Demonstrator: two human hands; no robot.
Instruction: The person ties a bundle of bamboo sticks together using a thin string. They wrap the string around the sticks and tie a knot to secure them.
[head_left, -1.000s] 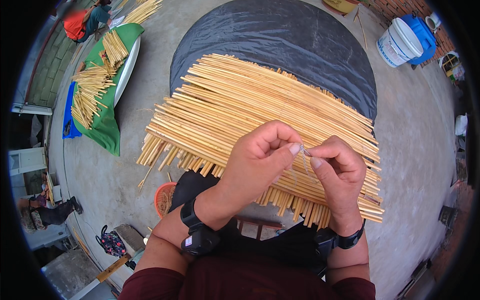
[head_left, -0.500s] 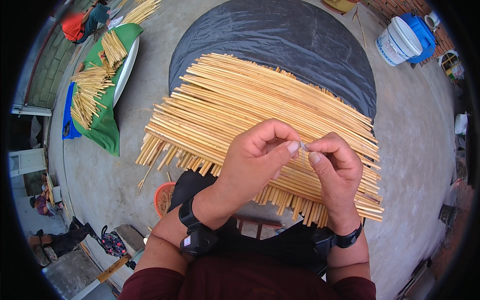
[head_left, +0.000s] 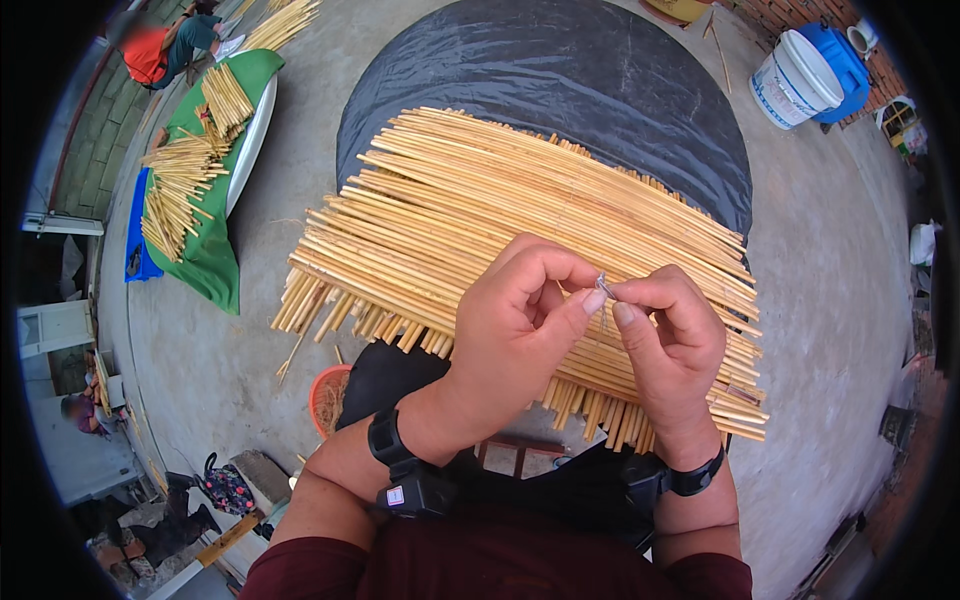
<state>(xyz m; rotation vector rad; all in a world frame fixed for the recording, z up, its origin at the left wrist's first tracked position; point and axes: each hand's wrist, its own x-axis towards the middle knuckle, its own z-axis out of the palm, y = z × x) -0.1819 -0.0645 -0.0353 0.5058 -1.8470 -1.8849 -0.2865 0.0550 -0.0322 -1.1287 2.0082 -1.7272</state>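
Observation:
My left hand [head_left: 520, 330] pinches a thin pale grey thread [head_left: 605, 287] between thumb and index finger. Facing it, the thumb and index finger of my right hand [head_left: 675, 350] close on the same thread, and the fingertips of both hands nearly meet. A loose end seems to hang below the pinch, too fine to follow. Under both hands lies a broad layer of straight yellow-brown reed sticks [head_left: 480, 210], placed side by side. The sticks rest on a round table covered in dark plastic sheeting [head_left: 540, 70].
To the left, a green cloth [head_left: 215, 260] carries cut stick bundles [head_left: 185, 165]. A person in an orange top [head_left: 155, 55] sits at the far left. An orange-red basket [head_left: 328, 395] stands near my left forearm; a white bucket [head_left: 795, 80] is at the far right.
My left wrist has turned slightly and shifted a little right. Both hands keep their pinch on the thread, and the sticks have not moved.

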